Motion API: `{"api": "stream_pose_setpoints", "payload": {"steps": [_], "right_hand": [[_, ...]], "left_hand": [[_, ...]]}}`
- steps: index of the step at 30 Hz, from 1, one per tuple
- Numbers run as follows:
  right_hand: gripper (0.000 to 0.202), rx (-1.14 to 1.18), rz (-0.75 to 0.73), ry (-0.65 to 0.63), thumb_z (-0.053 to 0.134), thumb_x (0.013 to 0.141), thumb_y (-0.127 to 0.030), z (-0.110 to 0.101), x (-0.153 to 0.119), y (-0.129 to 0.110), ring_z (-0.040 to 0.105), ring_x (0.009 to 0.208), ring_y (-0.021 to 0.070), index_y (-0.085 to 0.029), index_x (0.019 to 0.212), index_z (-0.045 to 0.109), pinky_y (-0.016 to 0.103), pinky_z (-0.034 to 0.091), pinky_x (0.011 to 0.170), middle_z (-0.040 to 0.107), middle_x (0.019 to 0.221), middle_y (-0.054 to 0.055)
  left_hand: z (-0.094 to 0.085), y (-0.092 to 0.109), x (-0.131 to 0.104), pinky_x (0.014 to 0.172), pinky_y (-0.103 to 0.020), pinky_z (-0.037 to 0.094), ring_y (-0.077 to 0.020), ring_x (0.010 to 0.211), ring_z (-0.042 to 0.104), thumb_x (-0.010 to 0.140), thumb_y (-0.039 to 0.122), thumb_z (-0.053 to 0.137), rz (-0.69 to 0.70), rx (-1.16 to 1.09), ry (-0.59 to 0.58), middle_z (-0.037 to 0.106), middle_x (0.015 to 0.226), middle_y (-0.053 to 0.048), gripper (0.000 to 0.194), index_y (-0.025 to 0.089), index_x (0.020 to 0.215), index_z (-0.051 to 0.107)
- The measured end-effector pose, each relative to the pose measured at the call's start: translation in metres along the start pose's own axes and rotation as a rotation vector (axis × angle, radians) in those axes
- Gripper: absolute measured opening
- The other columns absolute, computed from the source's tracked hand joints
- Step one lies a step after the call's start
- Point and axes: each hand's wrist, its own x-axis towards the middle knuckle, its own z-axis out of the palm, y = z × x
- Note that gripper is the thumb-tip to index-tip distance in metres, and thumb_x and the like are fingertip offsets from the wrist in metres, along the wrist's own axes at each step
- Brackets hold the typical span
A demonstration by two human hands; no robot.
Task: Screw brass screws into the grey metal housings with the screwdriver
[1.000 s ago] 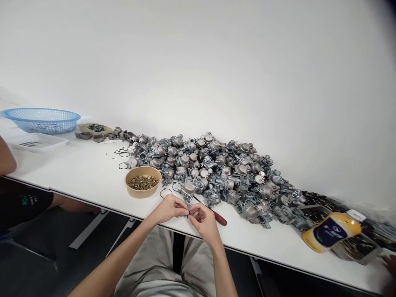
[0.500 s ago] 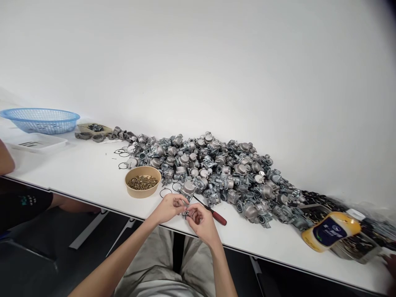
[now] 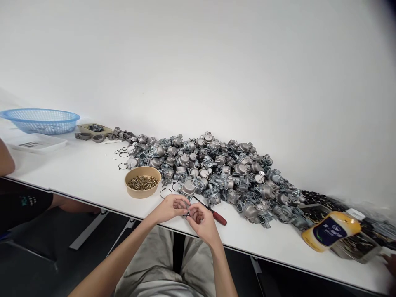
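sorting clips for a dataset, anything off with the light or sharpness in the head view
Head view: even, soft light, brighter mid-wall, dark top right corner; wide-angle bend, with the table edge slanting down to the right; blue basket and clear bags at far right look soft; the small dark piece at the fingertips is too small to make out; yellow bottle label lettering smeared

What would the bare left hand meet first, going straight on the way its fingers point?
The left hand would likely first meet the small, dark, ring-like part at its fingertips, then the bare right hand; exact depth and contact are unclear.
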Motion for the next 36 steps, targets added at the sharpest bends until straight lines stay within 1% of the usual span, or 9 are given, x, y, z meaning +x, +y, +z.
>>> {"api": "stream_pose_setpoints", "payload": {"steps": [6, 9, 11, 13, 19, 25, 29, 33, 36], "right_hand": [[0.019, -0.009, 0.012, 0.007, 0.065, 0.082, -0.022, -0.0003, 0.001, 0.0014, 0.05, 0.065, 0.0139, -0.019, 0.1, 0.063, 0.023, 0.037, 0.057, 0.058, 0.079, 0.001], [0.019, -0.012, 0.011, 0.016, 0.066, 0.082, -0.023, -0.0005, 0.0012, 0.0021, 0.051, 0.065, 0.0143, -0.019, 0.1, 0.063, 0.024, 0.037, 0.057, 0.059, 0.079, 0.001], [0.019, -0.01, 0.013, 0.029, 0.067, 0.081, -0.022, -0.0002, 0.0013, 0.0035, 0.052, 0.066, 0.0149, -0.019, 0.099, 0.063, 0.024, 0.038, 0.057, 0.06, 0.079, 0.001], [0.019, -0.013, 0.016, 0.041, 0.067, 0.08, -0.022, 0.0003, 0.0015, 0.0052, 0.054, 0.068, 0.0157, -0.019, 0.099, 0.063, 0.024, 0.04, 0.059, 0.06, 0.079, 0.001], [0.02, 0.005, 0.032, 0.043, 0.07, 0.08, -0.022, 0.0005, 0.0026, 0.0063, 0.059, 0.072, 0.0164, -0.019, 0.099, 0.063, 0.024, 0.042, 0.061, 0.064, 0.08, 0.001], [0.019, 0.008, 0.069, 0.056, 0.072, 0.081, -0.024, 0.0003, 0.0026, 0.0049, 0.065, 0.077, 0.0185, -0.019, 0.097, 0.064, 0.026, 0.044, 0.065, 0.07, 0.085, 0.004], [0.02, 0.01, 0.077, 0.048, 0.071, 0.08, -0.023, 0.0006, 0.0026, 0.0075, 0.062, 0.072, 0.0169, -0.019, 0.098, 0.064, 0.025, 0.043, 0.063, 0.067, 0.08, 0.002], [0.02, 0.022, 0.058, 0.017, 0.067, 0.08, -0.02, 0.0008, 0.0029, 0.0083, 0.056, 0.067, 0.015, -0.019, 0.099, 0.062, 0.024, 0.04, 0.059, 0.062, 0.074, 0.0], [0.02, -0.002, 0.027, -0.004, 0.062, 0.079, -0.015, 0.0008, 0.0027, 0.0057, 0.052, 0.065, 0.0135, -0.019, 0.099, 0.061, 0.023, 0.038, 0.058, 0.059, 0.076, -0.001]], "left_hand": [[-0.0017, -0.0036, 0.0015, 0.069, -0.025, 0.05, -0.0151, 0.07, 0.064, 0.073, 0.029, 0.077, -0.026, -0.032, -0.024, 0.07, 0.077, -0.004, 0.033, 0.014, 0.1, 0.068], [-0.0016, -0.0025, 0.0011, 0.061, -0.022, 0.047, -0.0154, 0.07, 0.064, 0.072, 0.03, 0.077, -0.057, -0.002, -0.04, 0.071, 0.079, -0.004, 0.034, 0.015, 0.101, 0.067], [-0.0017, -0.0023, 0.0008, 0.054, -0.021, 0.044, -0.0157, 0.068, 0.063, 0.071, 0.033, 0.077, -0.085, 0.018, -0.043, 0.07, 0.078, -0.004, 0.037, 0.015, 0.102, 0.067], [-0.0019, -0.0026, 0.0008, 0.051, -0.02, 0.043, -0.0157, 0.067, 0.062, 0.071, 0.035, 0.077, -0.095, 0.018, -0.047, 0.069, 0.077, -0.003, 0.039, 0.015, 0.103, 0.067], [-0.0028, -0.0018, 0.0008, 0.059, -0.025, 0.051, -0.0136, 0.061, 0.062, 0.07, 0.036, 0.079, -0.093, -0.064, -0.048, 0.069, 0.079, -0.004, 0.04, 0.014, 0.101, 0.066], [-0.002, -0.0029, 0.0011, 0.063, -0.027, 0.054, -0.0146, 0.062, 0.064, 0.068, 0.032, 0.08, -0.077, -0.091, -0.008, 0.068, 0.075, -0.002, 0.035, 0.014, 0.096, 0.066], [0.001, -0.0027, 0.0015, 0.062, -0.026, 0.052, -0.0137, 0.061, 0.062, 0.069, 0.028, 0.077, -0.063, -0.064, -0.008, 0.067, 0.073, -0.002, 0.03, 0.014, 0.094, 0.066], [0.0039, 0.0019, 0.0008, 0.067, -0.025, 0.05, -0.0131, 0.065, 0.062, 0.07, 0.022, 0.075, 0.018, 0.024, 0.0, 0.067, 0.072, -0.001, 0.023, 0.015, 0.09, 0.067], [0.0048, 0.0033, 0.0005, 0.064, -0.024, 0.049, -0.0124, 0.064, 0.06, 0.071, 0.025, 0.076, 0.009, 0.022, 0.001, 0.066, 0.072, -0.001, 0.024, 0.015, 0.09, 0.065]]}}
